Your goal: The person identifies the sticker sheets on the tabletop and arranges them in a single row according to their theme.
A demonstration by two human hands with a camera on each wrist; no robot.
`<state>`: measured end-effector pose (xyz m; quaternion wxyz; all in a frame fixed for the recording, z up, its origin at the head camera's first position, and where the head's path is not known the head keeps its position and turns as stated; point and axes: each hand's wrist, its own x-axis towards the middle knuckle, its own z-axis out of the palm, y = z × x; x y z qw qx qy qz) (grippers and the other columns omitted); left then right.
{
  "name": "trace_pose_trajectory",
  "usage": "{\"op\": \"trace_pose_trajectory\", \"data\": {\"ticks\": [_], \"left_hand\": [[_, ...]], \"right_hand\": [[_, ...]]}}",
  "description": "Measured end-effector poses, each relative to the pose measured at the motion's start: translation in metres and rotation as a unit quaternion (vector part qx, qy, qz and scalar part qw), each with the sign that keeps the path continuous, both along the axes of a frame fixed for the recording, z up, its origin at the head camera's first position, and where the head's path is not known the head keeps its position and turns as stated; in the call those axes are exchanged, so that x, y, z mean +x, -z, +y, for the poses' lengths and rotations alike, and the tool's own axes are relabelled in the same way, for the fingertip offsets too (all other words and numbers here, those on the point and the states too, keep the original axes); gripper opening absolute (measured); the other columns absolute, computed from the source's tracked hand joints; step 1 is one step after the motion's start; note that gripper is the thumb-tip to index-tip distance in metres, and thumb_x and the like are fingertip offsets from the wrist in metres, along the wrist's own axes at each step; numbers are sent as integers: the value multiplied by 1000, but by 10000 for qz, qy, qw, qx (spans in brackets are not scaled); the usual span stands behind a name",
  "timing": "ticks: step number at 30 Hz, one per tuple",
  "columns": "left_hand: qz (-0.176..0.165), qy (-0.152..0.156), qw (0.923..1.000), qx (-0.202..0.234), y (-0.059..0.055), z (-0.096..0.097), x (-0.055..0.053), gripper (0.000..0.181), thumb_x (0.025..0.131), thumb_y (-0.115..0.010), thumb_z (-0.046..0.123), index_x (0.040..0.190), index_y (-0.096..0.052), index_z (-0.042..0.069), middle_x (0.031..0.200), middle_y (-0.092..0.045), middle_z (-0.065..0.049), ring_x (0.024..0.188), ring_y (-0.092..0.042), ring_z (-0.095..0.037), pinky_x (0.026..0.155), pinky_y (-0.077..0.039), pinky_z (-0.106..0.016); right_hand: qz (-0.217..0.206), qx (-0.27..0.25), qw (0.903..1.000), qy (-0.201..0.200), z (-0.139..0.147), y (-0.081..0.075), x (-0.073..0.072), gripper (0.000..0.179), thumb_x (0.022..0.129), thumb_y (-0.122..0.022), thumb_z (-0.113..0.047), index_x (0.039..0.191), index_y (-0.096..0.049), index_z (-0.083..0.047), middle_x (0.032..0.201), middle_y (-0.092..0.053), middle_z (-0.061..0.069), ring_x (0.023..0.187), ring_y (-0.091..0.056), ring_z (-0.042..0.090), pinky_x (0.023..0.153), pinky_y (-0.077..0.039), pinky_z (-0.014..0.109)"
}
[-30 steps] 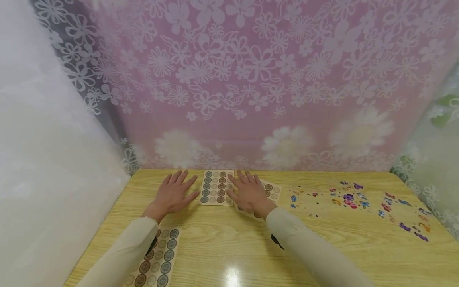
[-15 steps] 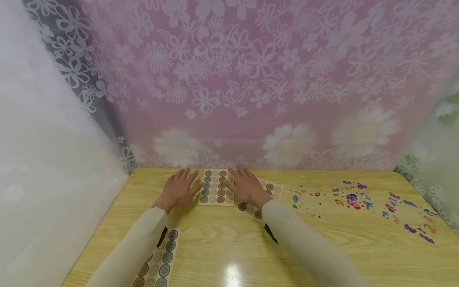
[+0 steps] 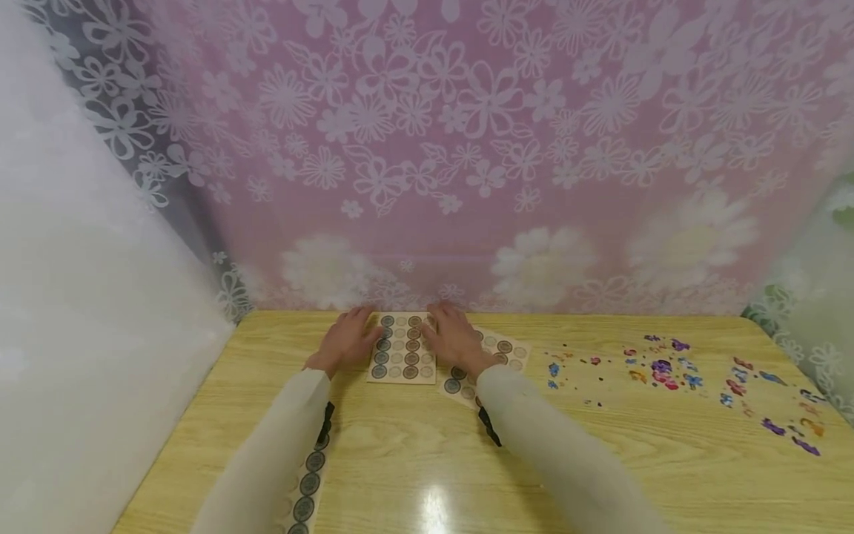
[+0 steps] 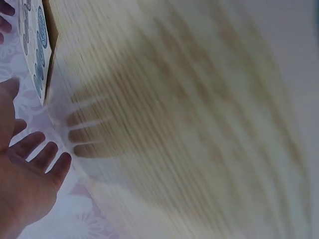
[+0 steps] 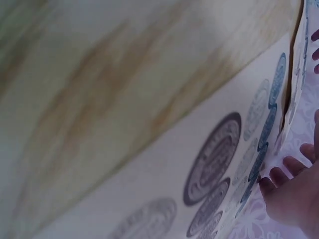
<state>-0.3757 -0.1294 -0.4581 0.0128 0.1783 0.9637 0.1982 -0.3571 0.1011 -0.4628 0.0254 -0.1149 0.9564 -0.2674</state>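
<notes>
Near the table's back edge lies a cream sheet of round blue, brown and pale seal stickers [image 3: 403, 363]. My left hand [image 3: 342, 343] hovers at its left side, the thumb near the left column of circles. On the other side is my right hand [image 3: 454, 343], its thumb side over the sheet's right edge. Loosely bent fingers show on the left hand [image 4: 30, 184] and the right hand [image 5: 294, 189] in the wrist views, with no grip visible. A second sticker sheet [image 3: 452, 387] lies slanted, partly under the right hand and wrist.
A third sticker sheet [image 3: 308, 486] lies at the front left, partly covered by the left sleeve [image 3: 267, 460]. Many small coloured flower-like pieces [image 3: 663, 374] are scattered across the right of the wooden table [image 3: 400, 445]. A pink floral curtain [image 3: 414, 185] hangs behind.
My left hand has moved right and forward to the central sheet's left side. The right hand has shifted slightly forward and left; the fingers of both look more bent.
</notes>
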Motion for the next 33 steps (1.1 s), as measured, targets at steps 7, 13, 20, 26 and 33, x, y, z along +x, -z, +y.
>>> {"op": "trace_pose_trajectory", "data": {"ticks": [7, 13, 20, 26, 33], "left_hand": [[78, -46, 9988, 473, 4, 6, -10, 55, 96, -59, 28, 143, -42, 4, 141, -45, -18, 125, -44, -38, 101, -35, -51], [43, -293, 9984, 479, 8, 8, -16, 52, 95, -61, 26, 140, -46, 3, 140, -46, -18, 127, -42, -37, 103, -34, -49], [15, -573, 9965, 605, 6, 9, -19, 49, 95, -62, 23, 137, -51, 2, 140, -43, -19, 128, -39, -38, 105, -31, -49], [-108, -689, 9952, 687, 5, 10, -19, 45, 93, -64, 23, 131, -56, 1, 137, -43, -20, 124, -38, -42, 101, -33, -52], [-180, -724, 9931, 910, 9, 7, -22, 43, 91, -67, 23, 127, -59, 1, 135, -43, -21, 123, -38, -43, 101, -32, -54]], "right_hand": [[243, 325, 9991, 74, -5, 10, -7, 59, 99, -47, -45, 148, -35, -13, 148, -35, 9, 138, -26, 27, 108, -27, 45], [342, 530, 9979, 174, -9, 12, -9, 54, 99, -48, -44, 143, -41, -13, 143, -38, 11, 134, -30, 29, 104, -33, 46], [572, 812, 9948, 235, -11, 11, -11, 51, 99, -52, -37, 140, -43, -10, 139, -39, 13, 131, -31, 30, 102, -36, 44], [363, 843, 9954, 283, -11, 7, -8, 55, 97, -54, -40, 138, -45, -5, 140, -35, 14, 132, -27, 31, 103, -34, 41], [89, 831, 9958, 381, -13, 3, -8, 60, 97, -54, -42, 140, -43, -1, 144, -30, 15, 137, -20, 32, 107, -30, 41]]}}
